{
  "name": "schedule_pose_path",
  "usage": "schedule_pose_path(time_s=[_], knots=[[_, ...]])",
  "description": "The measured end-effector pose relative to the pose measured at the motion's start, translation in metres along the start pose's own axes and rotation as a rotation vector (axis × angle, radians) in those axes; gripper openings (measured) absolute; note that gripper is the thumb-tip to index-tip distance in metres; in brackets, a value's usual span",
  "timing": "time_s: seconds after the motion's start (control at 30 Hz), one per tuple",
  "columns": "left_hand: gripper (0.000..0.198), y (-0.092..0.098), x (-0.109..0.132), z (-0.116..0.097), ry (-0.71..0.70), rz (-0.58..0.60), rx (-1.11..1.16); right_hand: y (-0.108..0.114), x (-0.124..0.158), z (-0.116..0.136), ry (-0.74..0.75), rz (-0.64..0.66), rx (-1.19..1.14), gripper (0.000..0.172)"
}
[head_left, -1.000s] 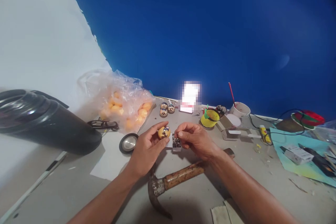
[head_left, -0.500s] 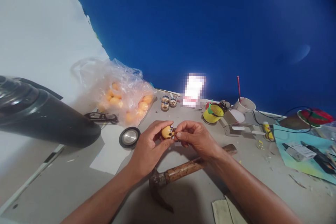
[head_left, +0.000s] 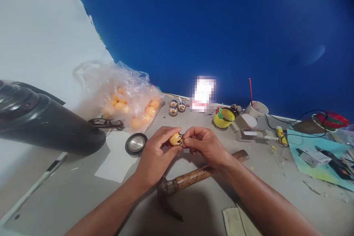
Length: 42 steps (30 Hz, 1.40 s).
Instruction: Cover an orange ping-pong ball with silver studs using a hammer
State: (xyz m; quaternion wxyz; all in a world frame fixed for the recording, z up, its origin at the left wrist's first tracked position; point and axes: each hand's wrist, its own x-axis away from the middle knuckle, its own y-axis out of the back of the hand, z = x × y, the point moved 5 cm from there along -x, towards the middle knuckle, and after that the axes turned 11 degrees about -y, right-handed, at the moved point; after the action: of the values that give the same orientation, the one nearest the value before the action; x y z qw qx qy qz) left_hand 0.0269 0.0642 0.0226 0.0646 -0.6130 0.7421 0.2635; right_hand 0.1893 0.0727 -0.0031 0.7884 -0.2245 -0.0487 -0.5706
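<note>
The left hand (head_left: 153, 156) holds a small orange ball (head_left: 174, 139) between thumb and curled fingers, above the grey tabletop (head_left: 77, 195) at the middle of the scene. The fingers cover the ball's left and near sides. The right hand (head_left: 205, 144) meets it from the right, thumb and forefinger pinched narrowly on a small shiny piece (head_left: 180, 135) at the ball's upper right edge. The shape of that piece, and whether it is fixed to the ball, is too small to make out.

A hammer (head_left: 193, 177) lies on the tabletop just near of the hands. Its wooden handle passes under the right wrist and its rusted head sits in shadow.

Far left, a clear plastic bag (head_left: 129, 94) holds more orange balls, blurred by the film; their number cannot be told. Spectacles (head_left: 106, 122) lie at its near edge. A black cylinder (head_left: 44, 123) is cut off by the left border. A round metal-centred lid (head_left: 136, 143) rests on a white sheet (head_left: 110, 164) left of the hands.

Farther off are three mirrored balls (head_left: 176, 107), a pixelated bright patch (head_left: 203, 94) and a cup (head_left: 257, 109) with a red stick. At right, the clutter on a teal sheet (head_left: 315, 171) is cut off.
</note>
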Motion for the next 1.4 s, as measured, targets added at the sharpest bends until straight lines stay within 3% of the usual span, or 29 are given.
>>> schedule_pose_path(time_s=[0.3, 0.6, 0.8, 1.17, 1.4], knots=[[0.032, 0.000, 0.005, -0.002, -0.059, -0.096, -0.067, -0.005, 0.008, 0.012, 0.040, -0.097, 0.112, 0.027], [0.029, 0.001, 0.008, -0.010, -0.093, -0.156, -0.074, -0.010, 0.016, 0.023, 0.147, -0.151, 0.249, 0.010], [0.029, -0.001, 0.009, -0.010, -0.029, -0.145, -0.010, -0.014, 0.023, 0.031, 0.236, -0.224, 0.385, 0.005], [0.027, -0.003, 0.011, -0.014, 0.039, -0.168, 0.034, -0.014, 0.026, 0.031, 0.256, -0.267, 0.518, 0.002], [0.031, -0.007, 0.012, -0.012, 0.129, -0.176, 0.162, -0.015, 0.026, 0.035, 0.272, -0.240, 0.537, 0.011]])
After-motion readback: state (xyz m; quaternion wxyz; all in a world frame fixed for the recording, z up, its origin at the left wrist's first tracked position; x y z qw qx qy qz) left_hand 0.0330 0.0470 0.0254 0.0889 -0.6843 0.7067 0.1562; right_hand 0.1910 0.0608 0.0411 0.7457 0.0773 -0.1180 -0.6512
